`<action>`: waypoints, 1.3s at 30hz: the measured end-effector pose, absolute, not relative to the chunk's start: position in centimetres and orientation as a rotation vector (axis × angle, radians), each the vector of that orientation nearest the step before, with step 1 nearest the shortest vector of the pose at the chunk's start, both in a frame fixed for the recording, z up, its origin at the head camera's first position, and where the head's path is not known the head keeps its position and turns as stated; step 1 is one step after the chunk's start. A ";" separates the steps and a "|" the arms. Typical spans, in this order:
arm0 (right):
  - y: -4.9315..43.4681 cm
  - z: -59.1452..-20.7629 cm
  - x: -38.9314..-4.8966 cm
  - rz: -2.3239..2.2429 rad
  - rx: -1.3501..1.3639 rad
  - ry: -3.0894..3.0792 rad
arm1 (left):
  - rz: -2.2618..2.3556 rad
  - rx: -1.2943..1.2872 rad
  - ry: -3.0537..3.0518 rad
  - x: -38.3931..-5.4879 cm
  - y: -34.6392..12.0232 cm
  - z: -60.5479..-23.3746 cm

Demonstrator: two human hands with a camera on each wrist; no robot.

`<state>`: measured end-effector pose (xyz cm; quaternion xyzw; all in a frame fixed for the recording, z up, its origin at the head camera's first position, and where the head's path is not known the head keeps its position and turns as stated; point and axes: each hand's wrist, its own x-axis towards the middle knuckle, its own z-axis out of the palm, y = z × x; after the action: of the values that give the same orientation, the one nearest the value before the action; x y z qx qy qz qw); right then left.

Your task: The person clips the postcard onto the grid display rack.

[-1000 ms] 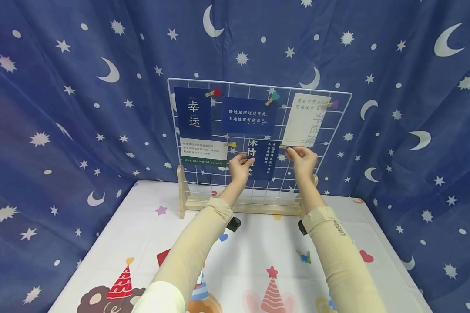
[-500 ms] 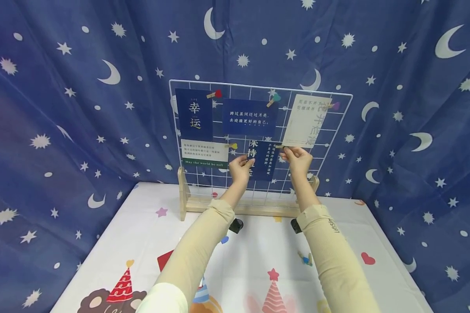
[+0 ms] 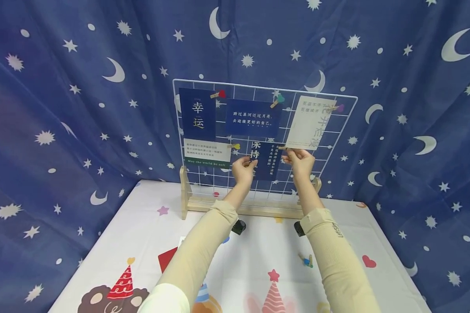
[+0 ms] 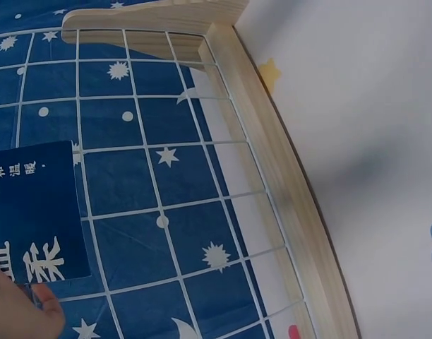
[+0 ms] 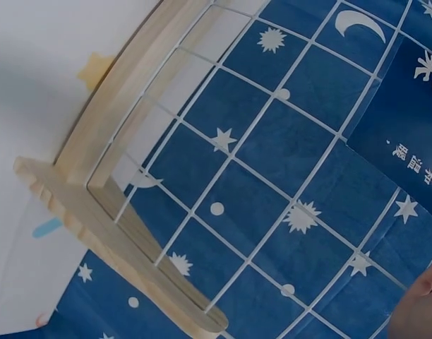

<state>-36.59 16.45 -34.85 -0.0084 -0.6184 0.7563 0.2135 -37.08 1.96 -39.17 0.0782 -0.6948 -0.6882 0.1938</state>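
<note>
A dark blue card (image 3: 268,167) with white characters lies against the white wire grid (image 3: 203,177), low in the middle. My left hand (image 3: 244,171) pinches this card at its left part; in the left wrist view the fingers (image 4: 48,302) are at the card's edge. With thumb and fingertips, my right hand (image 3: 300,164) pinches a small wooden clothespin (image 3: 283,148) at the card's top right corner. Whether the clothespin bites the card cannot be made out. Only a sliver of the right hand shows in the right wrist view.
Clipped cards hang around: a blue one (image 3: 197,114), a wide blue one (image 3: 253,117), a white one (image 3: 307,124) and a white-green one (image 3: 206,152). A wooden base (image 3: 250,210) holds the grid. Loose clothespins (image 3: 307,261) and a red item (image 3: 166,258) lie on the table.
The right hand has moved slightly left with the clothespin, to the dark blue card's top right corner. The left hand keeps its place on the card. The head view has shifted a little.
</note>
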 end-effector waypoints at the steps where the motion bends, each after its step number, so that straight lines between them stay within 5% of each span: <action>1: 16.5 -35.0 -36.7 2.088 -0.019 -1.717 | -1.916 0.215 -1.938 -37.0 1.9 -39.2; 39: 18.8 -38.0 -35.0 1.922 -0.068 -1.875 | -1.918 0.080 -1.813 -35.3 -0.3 -40.9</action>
<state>-35.03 18.75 -38.03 -0.0246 -0.6801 0.6971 0.2258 -35.27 -0.29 -40.92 0.0293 -0.6652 -0.7037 0.2478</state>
